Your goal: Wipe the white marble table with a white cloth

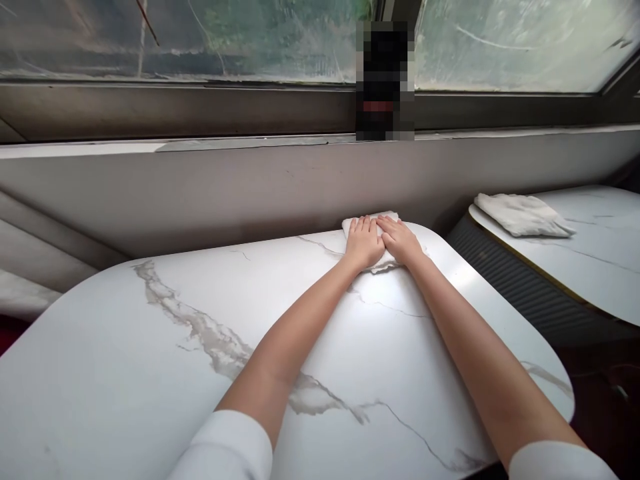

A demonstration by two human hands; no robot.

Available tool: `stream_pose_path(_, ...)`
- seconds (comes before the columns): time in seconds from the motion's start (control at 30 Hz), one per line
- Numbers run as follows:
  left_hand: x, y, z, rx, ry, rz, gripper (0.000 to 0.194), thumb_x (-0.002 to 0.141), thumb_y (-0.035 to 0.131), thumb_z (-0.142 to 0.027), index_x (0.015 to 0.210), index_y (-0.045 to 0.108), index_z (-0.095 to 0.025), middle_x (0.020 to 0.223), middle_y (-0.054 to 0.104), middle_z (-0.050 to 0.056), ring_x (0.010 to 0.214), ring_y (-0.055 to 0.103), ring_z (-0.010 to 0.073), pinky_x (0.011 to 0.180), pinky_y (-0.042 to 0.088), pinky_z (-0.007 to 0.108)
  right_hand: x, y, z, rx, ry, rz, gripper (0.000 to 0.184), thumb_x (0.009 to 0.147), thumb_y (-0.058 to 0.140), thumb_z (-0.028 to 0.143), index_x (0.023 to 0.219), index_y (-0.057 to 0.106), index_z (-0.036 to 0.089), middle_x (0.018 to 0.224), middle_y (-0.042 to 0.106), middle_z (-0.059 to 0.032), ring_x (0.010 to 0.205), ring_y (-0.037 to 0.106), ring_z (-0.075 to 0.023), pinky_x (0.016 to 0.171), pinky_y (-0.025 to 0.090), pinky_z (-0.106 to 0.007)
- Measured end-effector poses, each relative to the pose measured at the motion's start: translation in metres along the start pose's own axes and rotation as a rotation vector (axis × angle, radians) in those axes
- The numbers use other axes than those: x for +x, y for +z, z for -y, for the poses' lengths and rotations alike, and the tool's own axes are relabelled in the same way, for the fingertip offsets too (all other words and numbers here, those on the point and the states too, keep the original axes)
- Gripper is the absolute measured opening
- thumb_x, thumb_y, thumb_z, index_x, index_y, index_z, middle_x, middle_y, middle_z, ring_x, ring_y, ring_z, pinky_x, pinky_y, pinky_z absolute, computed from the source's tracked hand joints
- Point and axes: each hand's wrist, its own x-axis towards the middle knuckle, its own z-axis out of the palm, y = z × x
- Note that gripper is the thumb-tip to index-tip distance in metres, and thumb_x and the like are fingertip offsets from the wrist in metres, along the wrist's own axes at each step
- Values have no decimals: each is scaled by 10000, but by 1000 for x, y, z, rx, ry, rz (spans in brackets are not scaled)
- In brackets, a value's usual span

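1. In the head view, the white cloth (384, 263) was seen right of the frame's centre, laid on the tabletop (260, 287) at its upper edge.
2. The cloth was covered by the left hand (367, 241) and the right hand (400, 240), set side by side. In each grip the fingers were stretched out flat; nothing was clamped.
3. Wiping was judged to be the step in hand, with the cloth pressed down from above.
4. For the next move, even pressure and a slide toward the frame's left or bottom seemed to be called for.
5. The upper edge was closely bordered by the wall (250, 187); whether it was touched by the cloth could not be told. Little room was left upward.
6. Broad bare surface was offered at centre and lower left. At right, the curved edge was separated by a gap from a second tabletop (610, 260), on which a folded cloth (525, 215) was laid.
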Motion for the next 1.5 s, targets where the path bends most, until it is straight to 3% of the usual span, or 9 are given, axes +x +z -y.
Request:
stream_pose_path(0.17,-4,-2,-2,12,-24,-7,543,911,269,-252,1395,313,-11,1472,292,150,1366,224,230,1136,89,386,-1,1,-1,-4,-33,-16,536,855,239,163,1350,438,113,1428,405,-62,1329,333,-172,1108,241,-386)
stream_pose_path(0.33,-32,-11,-11,7,-31,10,543,914,272,-254,1396,303,-7,1477,271,164,1375,198,237,1136,79,404,-29,-8,12,-2,-35,18,549,851,234,155,1366,414,94,1443,377,-65,1343,304,-171,1115,237,-378)
stream_pose_path(0.53,-121,-34,-34,-7,87,51,559,931,258,-293,1407,265,0,1488,228,175,1384,154,258,1136,62,442,-121,-26,38,-48,-137,57,549,878,222,200,1391,351,50,1469,314,-112,1362,252,-208,1107,247,-432)
stream_pose_path(0.73,-225,-64,-55,-134,217,119,557,958,242,-327,1426,229,-26,1509,170,150,1397,58,247,1143,39,444,-235,-46,86,-85,-204,-86,580,909,240,200,1470,131,103,1466,334,-108,1378,206,-207,1100,267,-462)
stream_pose_path(0.93,-276,-94,-41,-289,258,251,553,963,273,-345,1448,189,-93,1523,133,102,1400,38,200,1148,90,401,-281,-55,130,-93,-228,-123,687,888,293,195,1469,-61,98,1486,289,-104,1374,219,-239,1097,262,-476)
stream_pose_path(1.07,-277,-102,-29,-307,201,305,539,955,284,-318,1451,193,-129,1521,148,73,1398,78,171,1145,129,388,-272,-52,137,-72,-267,-68,725,876,317,202,1465,-94,109,1493,260,-105,1376,211,-245,1101,251,-483)
stream_pose_path(1.2,-252,-90,-14,-223,125,219,509,955,247,-297,1438,243,-136,1507,206,66,1390,141,167,1144,133,387,-236,-44,134,-24,-280,-11,671,882,301,221,1482,14,133,1490,260,-95,1377,206,-246,1106,233,-493)
stream_pose_path(1.37,-191,-65,18,-77,46,70,514,945,255,-290,1416,289,-89,1495,249,83,1386,162,173,1147,100,373,-154,-25,126,-8,-211,6,544,898,256,236,1429,300,125,1461,337,-94,1362,258,-222,1108,221,-461)
stream_pose_path(1.5,-132,-51,48,-14,-128,24,503,947,244,-271,1401,326,-69,1482,280,106,1377,203,184,1142,96,374,-80,-8,119,-7,-232,32,533,885,253,211,1393,366,97,1459,346,-91,1356,275,-205,1114,203,-412)
